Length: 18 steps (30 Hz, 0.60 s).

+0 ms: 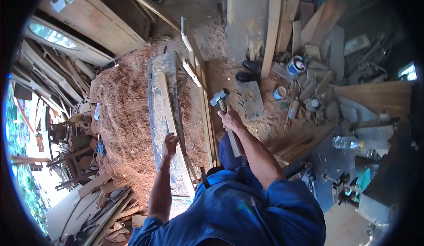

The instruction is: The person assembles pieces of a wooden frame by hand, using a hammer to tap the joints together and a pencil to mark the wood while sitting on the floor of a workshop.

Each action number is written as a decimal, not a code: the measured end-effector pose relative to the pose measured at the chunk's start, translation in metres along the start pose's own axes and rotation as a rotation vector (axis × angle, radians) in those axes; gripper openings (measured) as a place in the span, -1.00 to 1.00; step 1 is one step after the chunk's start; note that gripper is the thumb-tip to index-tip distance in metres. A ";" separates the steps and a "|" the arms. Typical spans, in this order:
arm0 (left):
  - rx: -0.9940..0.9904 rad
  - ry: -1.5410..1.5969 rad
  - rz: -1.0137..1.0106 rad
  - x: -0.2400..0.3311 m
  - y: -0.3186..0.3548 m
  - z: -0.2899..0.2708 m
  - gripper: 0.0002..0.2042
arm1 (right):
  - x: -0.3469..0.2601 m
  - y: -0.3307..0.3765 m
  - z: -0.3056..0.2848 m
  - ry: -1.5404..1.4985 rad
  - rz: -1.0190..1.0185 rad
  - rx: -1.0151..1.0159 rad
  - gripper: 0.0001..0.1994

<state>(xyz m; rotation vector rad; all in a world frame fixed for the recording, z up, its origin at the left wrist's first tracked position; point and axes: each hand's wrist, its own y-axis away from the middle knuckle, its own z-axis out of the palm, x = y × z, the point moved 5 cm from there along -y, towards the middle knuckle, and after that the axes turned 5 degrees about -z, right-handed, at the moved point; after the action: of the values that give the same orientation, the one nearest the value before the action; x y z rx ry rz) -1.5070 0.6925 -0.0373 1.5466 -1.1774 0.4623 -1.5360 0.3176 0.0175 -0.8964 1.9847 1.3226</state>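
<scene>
My right hand is closed around a hammer, gripping high on its wooden handle. The hammer's blunt metal head points away from me, and the handle's lower end runs back toward my leg. Over the long, narrow workbench hangs my left hand, its fingers loosely curled and apart, with nothing visible in them. Just beneath that hand lies a pale wooden plank along the bench. Between my hands stands a long wooden frame piece on edge, with light cut blocks jutting from its far part.
Wood shavings cover the floor on the left. Scrap wood and paint cans crowd the right, near a flat board and dark shoes. A plastic bottle lies on a dark surface at right. Boards are piled at lower left.
</scene>
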 end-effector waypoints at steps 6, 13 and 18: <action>0.147 -0.190 0.150 0.117 -0.154 0.030 -0.22 | -0.112 -0.063 -0.037 0.537 -0.494 -0.074 -0.48; 0.250 -0.216 0.236 0.203 -0.306 0.132 -0.05 | -0.219 -0.168 -0.070 0.754 -0.619 -0.166 -0.49; 0.578 0.381 0.091 0.139 -0.344 0.136 -0.69 | -0.290 -0.220 -0.061 0.761 -0.846 -0.280 -0.55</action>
<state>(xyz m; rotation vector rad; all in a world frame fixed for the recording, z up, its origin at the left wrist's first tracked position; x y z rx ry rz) -1.1908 0.4838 -0.1498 1.7807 -0.8537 1.1817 -1.1932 0.2598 0.1419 -2.3085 1.5275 0.7976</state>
